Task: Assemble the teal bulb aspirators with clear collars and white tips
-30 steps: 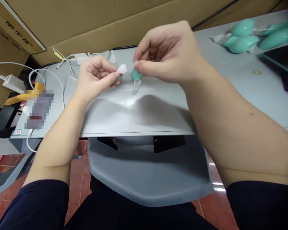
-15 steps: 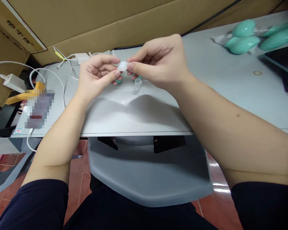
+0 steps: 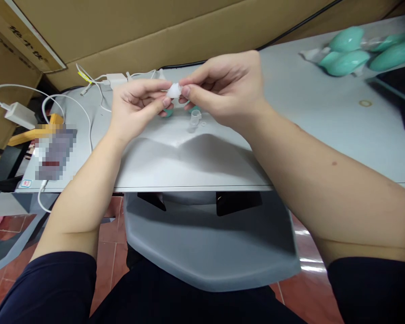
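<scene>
A small white translucent cone-shaped piece (image 3: 174, 91) is held up between my two hands over the table. My left hand (image 3: 135, 101) pinches its left side between thumb and fingers. From the right, my right hand (image 3: 222, 87) grips it with thumb and forefinger, and the fingertips hide part of it. Just below my right hand stands a clear small plastic cup-like part (image 3: 195, 117), with a tiny clear ring (image 3: 204, 124) beside it. Behind my fingers show bits of teal green objects (image 3: 168, 111), mostly hidden.
Several teal rounded objects (image 3: 347, 63) in clear wrap lie at the back right beside a dark flat device (image 3: 400, 90). A tan ring (image 3: 365, 103) rests nearby. On the left are a blurred-out phone (image 3: 56, 153), white cables and a white adapter (image 3: 20, 116). Cardboard (image 3: 138, 36) walls the back.
Both hands keep hold of the white piece. My left forefinger has come closer to my right fingertips, and the piece has turned slightly.
</scene>
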Motion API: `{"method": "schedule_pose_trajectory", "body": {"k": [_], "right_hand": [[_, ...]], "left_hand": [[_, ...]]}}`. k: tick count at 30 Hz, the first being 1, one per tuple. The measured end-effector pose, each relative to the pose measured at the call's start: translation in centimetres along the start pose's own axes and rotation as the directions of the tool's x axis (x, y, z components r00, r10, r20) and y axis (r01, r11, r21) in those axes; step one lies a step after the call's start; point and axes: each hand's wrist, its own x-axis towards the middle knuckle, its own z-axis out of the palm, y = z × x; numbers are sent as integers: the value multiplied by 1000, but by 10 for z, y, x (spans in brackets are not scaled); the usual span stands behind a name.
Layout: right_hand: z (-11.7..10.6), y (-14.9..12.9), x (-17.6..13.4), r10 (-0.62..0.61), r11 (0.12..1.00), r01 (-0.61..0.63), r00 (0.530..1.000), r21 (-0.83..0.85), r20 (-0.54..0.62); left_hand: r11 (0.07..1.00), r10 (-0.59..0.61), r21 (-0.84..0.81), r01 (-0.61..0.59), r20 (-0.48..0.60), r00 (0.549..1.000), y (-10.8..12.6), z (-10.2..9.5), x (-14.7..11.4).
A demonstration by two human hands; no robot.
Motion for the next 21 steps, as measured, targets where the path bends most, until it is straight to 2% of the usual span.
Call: {"method": "schedule_pose_trajectory", "body": {"k": [3,7,12,15,21], "right_hand": [[2,0,-2,12,1000,-11,999,21,-48],[5,2,-6,2,993,5,998,114,-58],[1,4,-6,41,975,-44,999,217,21],[-3,4,-5,81,974,-96,993,206,80],[-1,8,-3,107,967,-124,990,221,91]], "left_hand": [[1000,4,4,-4,4,1000,0,1,-1],[999,4,33,-4,-6,1000,2,-1,-5],[997,41,62,-40,-12,999,3,-3,-7],[988,23,156,-23,1,1000,6,-2,-4],[974,22,227,-26,22,1000,15,-3,-2]]}}
